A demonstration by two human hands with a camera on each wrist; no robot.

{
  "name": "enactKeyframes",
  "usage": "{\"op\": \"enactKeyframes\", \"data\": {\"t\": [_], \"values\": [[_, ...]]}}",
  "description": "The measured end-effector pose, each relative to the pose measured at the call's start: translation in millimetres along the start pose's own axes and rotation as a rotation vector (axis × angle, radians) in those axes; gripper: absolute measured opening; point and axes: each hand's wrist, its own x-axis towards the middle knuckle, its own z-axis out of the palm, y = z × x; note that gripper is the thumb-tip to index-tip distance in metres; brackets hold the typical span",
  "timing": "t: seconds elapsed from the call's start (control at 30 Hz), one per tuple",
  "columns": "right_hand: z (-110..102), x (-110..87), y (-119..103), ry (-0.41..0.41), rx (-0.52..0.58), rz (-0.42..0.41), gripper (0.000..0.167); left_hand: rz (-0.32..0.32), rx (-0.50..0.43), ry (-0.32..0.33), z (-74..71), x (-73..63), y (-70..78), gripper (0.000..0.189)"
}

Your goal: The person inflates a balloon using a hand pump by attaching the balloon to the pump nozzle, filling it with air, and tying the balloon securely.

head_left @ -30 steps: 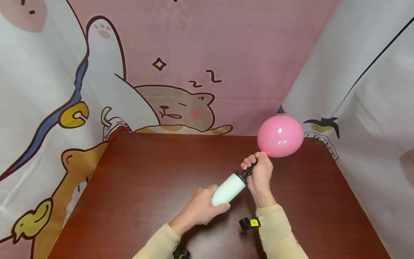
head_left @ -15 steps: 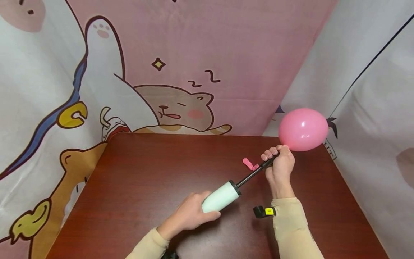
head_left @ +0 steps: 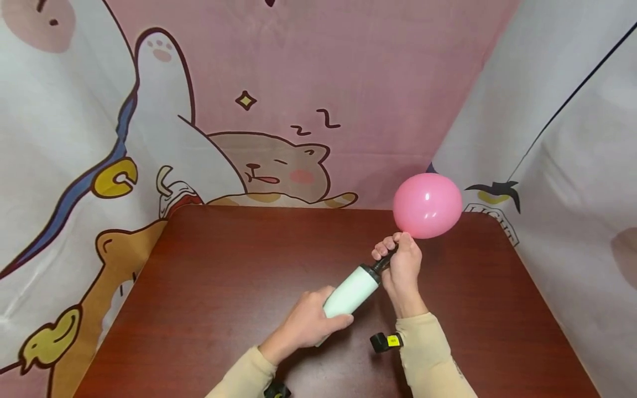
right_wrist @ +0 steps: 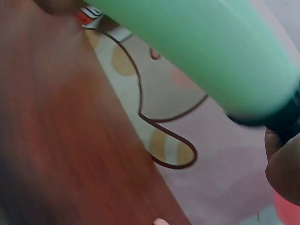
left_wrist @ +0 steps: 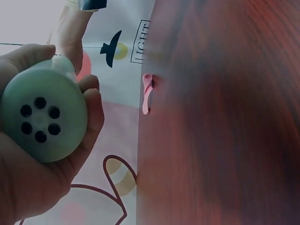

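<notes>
A pale green balloon pump [head_left: 351,291] slants above the table, in the grip of my left hand [head_left: 308,319] around its lower body. The left wrist view looks onto the pump's round end [left_wrist: 42,119], which has several dark holes. At the other end my right hand [head_left: 404,268] wraps its fingers around the black part [head_left: 384,262]. A rounded pink balloon [head_left: 428,205] is inflated and sits just beyond the right thumb, its neck hidden at the fingers. The pump's black rod is not exposed. In the right wrist view the green body [right_wrist: 201,51] fills the upper part.
A flat, uninflated pink balloon [left_wrist: 147,93] lies on the brown table [head_left: 239,254] near its far edge; the hands hide it in the head view. Printed cloth [head_left: 398,83] hangs around the table's back and sides. Wrist cameras [head_left: 380,342] are strapped on both forearms.
Half a second ago the right hand and balloon were farther right, with the black rod drawn out. They have come back left and down, and the rod is pushed in again.
</notes>
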Motion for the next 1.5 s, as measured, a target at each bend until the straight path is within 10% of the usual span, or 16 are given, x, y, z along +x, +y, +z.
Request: {"op": "enactKeyframes", "data": {"t": [0.37, 0.83, 1.23, 1.5], "values": [[-11.5, 25.3, -40.8, 0.065, 0.077, -0.058, 0.033, 0.059, 0.111, -0.029, -16.8, -23.1, -7.7, 0.043], [-3.1, -5.8, 13.5, 0.017, 0.006, 0.007, 0.034, -0.012, 0.090, 0.019, -1.7, -4.3, -2.6, 0.042], [-31.2, 27.1, -57.2, 0.152, 0.167, -0.069, 0.032, 0.115, 0.157, -0.053, -17.5, -21.5, -12.8, 0.037], [-13.2, 1.8, -4.9, 0.091, 0.062, 0.023, 0.036, 0.019, 0.149, -0.015, -8.3, -10.1, -1.3, 0.035]]}}
